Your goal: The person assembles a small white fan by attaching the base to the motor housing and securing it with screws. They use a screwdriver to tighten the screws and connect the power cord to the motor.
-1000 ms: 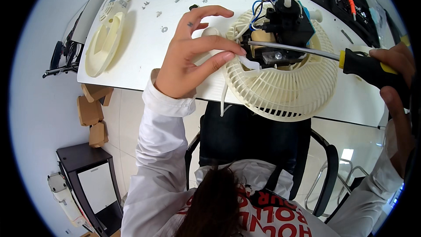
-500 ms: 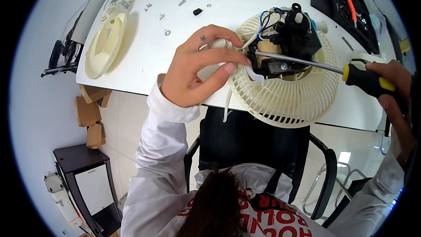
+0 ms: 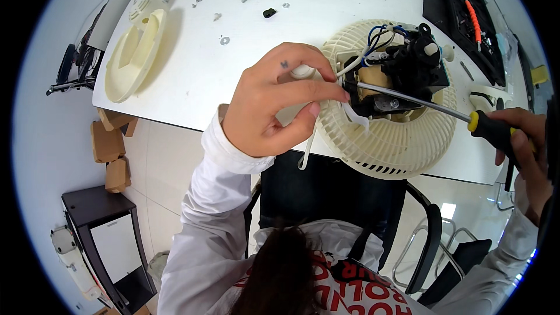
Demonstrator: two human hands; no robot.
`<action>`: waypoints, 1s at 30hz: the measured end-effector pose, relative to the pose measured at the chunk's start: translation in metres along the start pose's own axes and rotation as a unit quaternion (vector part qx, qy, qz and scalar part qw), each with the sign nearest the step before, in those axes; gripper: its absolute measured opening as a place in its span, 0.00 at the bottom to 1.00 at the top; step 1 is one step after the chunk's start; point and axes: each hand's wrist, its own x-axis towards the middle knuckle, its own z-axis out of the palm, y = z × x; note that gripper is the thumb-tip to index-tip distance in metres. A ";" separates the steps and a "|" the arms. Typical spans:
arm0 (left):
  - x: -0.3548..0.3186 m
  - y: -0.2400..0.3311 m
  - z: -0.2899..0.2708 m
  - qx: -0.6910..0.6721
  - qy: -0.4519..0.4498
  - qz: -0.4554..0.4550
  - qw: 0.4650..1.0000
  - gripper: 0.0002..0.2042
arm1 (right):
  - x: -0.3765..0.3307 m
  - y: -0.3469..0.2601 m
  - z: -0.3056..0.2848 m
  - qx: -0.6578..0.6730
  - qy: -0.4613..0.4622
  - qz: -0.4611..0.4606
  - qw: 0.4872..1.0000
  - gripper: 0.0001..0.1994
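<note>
A cream fan grille (image 3: 396,146) lies at the table's front edge, with a black fan motor assembly (image 3: 423,61) and blue, white and black wires (image 3: 373,41) on it. My right hand (image 3: 525,140) holds a screwdriver (image 3: 490,128) by its black and yellow handle. Its long metal shaft runs left across the motor, the tip at the left side of the motor's black bracket. My left hand (image 3: 274,99) reaches to that same side, index and middle fingertips bent against the bracket beside a white cord (image 3: 307,150). What lies under those fingertips is hidden.
A cream fan base (image 3: 137,61) rests at the table's left. Loose screws and washers (image 3: 225,41) and a small black part (image 3: 269,13) lie mid-table. An open black tool case (image 3: 461,23) holds an orange-handled tool (image 3: 472,20) at far right. A black chair (image 3: 332,198) stands before me.
The whole view has shifted a little. My right hand has changed its hold on the screwdriver handle, with its fingers placed differently. The screwdriver tip and my left fingertips stay at the bracket.
</note>
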 end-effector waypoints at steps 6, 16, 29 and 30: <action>-0.001 -0.004 0.000 0.013 0.006 0.018 1.000 0.16 | 0.010 -0.011 -0.011 -0.284 -0.053 -0.124 0.949 0.19; -0.001 -0.002 0.001 0.011 0.005 0.000 1.000 0.16 | 0.023 0.004 0.002 -0.033 0.004 -0.274 0.961 0.19; -0.002 -0.003 0.004 0.018 0.016 -0.007 1.000 0.15 | 0.019 0.008 -0.006 -0.003 -0.032 -0.213 0.977 0.18; -0.002 -0.003 0.004 0.017 0.016 -0.005 1.000 0.15 | 0.018 0.006 -0.006 -0.010 -0.034 -0.207 0.978 0.18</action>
